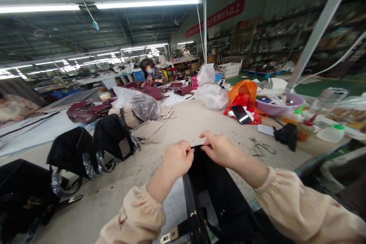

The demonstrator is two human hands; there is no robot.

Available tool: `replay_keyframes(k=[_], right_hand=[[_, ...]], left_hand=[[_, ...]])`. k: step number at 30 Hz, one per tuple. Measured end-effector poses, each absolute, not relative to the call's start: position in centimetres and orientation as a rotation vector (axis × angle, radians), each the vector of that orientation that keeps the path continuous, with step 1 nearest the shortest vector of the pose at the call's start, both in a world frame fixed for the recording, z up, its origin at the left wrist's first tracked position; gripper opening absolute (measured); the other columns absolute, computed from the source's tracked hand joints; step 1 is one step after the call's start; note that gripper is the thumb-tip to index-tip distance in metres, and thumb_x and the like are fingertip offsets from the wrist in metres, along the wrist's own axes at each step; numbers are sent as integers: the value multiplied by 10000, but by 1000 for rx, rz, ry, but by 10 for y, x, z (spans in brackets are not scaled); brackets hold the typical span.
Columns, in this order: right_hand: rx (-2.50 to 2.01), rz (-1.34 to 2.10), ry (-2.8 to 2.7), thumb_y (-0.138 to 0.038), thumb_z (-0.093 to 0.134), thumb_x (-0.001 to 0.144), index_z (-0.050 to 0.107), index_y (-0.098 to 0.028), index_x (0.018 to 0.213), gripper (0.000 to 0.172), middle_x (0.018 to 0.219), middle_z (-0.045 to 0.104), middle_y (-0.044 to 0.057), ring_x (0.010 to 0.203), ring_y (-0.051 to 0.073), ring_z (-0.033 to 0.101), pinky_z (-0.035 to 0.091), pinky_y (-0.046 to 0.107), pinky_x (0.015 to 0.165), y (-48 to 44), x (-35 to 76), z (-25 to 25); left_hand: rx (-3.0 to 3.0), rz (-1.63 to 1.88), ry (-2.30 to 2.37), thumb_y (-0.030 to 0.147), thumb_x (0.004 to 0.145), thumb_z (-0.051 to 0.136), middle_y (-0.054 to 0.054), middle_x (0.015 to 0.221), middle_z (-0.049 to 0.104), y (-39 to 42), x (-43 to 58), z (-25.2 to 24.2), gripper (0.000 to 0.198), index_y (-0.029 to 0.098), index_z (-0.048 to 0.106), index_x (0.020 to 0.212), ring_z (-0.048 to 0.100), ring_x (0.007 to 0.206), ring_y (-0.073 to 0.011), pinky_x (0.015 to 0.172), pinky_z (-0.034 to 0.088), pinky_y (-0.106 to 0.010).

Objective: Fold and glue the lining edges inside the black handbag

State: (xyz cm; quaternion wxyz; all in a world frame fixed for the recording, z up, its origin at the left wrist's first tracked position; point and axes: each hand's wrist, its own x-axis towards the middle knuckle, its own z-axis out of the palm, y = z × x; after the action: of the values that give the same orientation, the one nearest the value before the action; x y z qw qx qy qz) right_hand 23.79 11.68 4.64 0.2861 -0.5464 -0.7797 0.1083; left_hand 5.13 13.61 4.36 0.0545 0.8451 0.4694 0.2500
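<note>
Cream sleeves [137, 213], gathered at the wrists, reached in from the bottom of the view, with an open black bag [228, 194] between them. At its far rim the grip of both hands was closed: the left hand [177, 157] pinched the black edge between thumb and fingers, and the right hand [219, 146] pinched it just beside, a short stretch of edge showing between them. On the bag's near left side hung a strap with a metal clasp [169, 235]. Right of the hands, scissors [262, 147] lay on the pale, marked surface [188, 122], near a crumpled black cloth [286, 136]. Left of the hands, three more black bags [73, 146] sat in a slanting row, some handles wrapped in clear plastic. Farther out were fanned beige pieces [153, 131], a phone [241, 114] against a red plastic bag [245, 101], and a purple basin [281, 109]. Beyond, a masked person [158, 74] sat among maroon pieces [153, 91].
</note>
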Motion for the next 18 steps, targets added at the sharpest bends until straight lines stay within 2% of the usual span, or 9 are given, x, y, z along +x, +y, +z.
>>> replay_keyframes(k=[4,7,11,15,18], right_hand=[[-1436,528,-2043,-218,600,777,453,-173,1289,535,822,695,3,728,145,629,464,247,696,113,248,49],[-1538,615,-2059,-289,684,704,459,-144,1318,669,949,698,63,818,176,641,488,257,725,107,253,53],[-1663,489,-2129,-324,655,727,627,-181,1141,439,985,699,73,868,212,640,478,283,755,103,251,59],[-1640,373,-2165,-333,614,767,675,-229,1023,283,932,709,29,816,188,639,444,258,706,107,244,62],[-1646,326,-2194,-354,593,783,697,-230,864,181,811,705,10,728,169,619,392,248,621,111,240,62]], left_hand=[[2570,756,1448,261,787,527,10,611,591,135,54,44,175,193,551,627,500,558,-120,557,291,-248],[2566,764,1455,251,782,528,9,620,593,135,56,43,166,192,550,628,504,569,-121,560,291,-248],[2565,766,1454,246,781,530,10,623,594,135,56,42,166,193,547,624,509,577,-124,560,291,-249],[2552,776,1438,242,779,532,9,612,587,134,55,43,169,190,550,619,510,577,-124,563,298,-247],[2526,779,1441,234,772,537,6,599,580,133,55,45,175,188,556,604,503,567,-123,556,299,-245]])
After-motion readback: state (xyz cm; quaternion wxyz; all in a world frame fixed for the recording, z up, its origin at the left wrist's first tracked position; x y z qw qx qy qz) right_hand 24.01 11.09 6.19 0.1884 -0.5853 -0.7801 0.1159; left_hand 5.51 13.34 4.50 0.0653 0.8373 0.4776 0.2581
